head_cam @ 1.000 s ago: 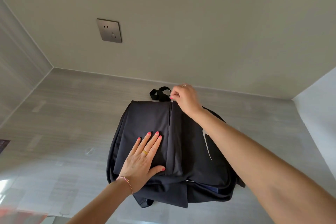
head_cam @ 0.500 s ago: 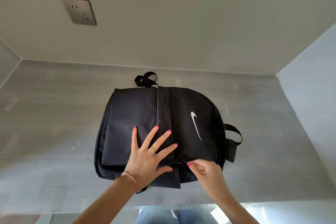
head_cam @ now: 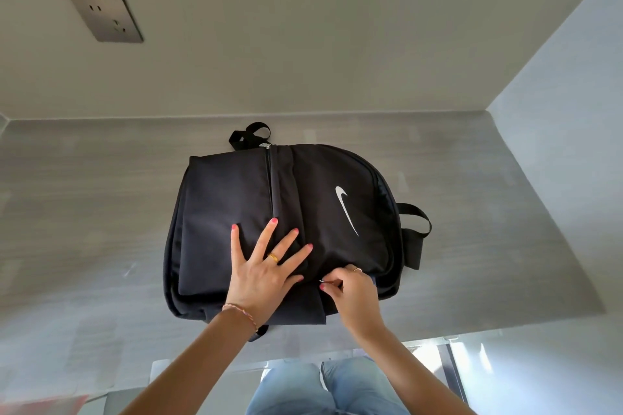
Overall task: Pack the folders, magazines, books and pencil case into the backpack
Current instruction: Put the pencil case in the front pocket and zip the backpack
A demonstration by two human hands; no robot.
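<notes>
Change: right hand (head_cam: pixel 350 293) sits lower on the near edge of the backpack (head_cam: pixel 236 212) than half a second ago, thumb and forefinger now closed together; a second ago it was up at the far end by the zip.
Left hand (head_cam: pixel 266 266): flat on the backpack front, fingers spread wide, palm pressing down, holding nothing; gold ring on one finger, thin bracelet at the wrist.
Right hand: pinched shut on something small and pale at the near seam, looks like a zipper pull (head_cam: pixel 322 281), too small to be sure.
Backpack: black, lying flat on the grey bench (head_cam: pixel 84 212), roughly centred, white swoosh logo (head_cam: pixel 345 209) facing up.
Front zip (head_cam: pixel 271 178): runs away from the left hand toward the far end.
Carry loop (head_cam: pixel 249 136): at the far end.
Strap (head_cam: pixel 416 232): sticks out on the right side.
Wall socket (head_cam: pixel 106 15): upper left.
Jeans (head_cam: pixel 323 387): bottom edge.
</notes>
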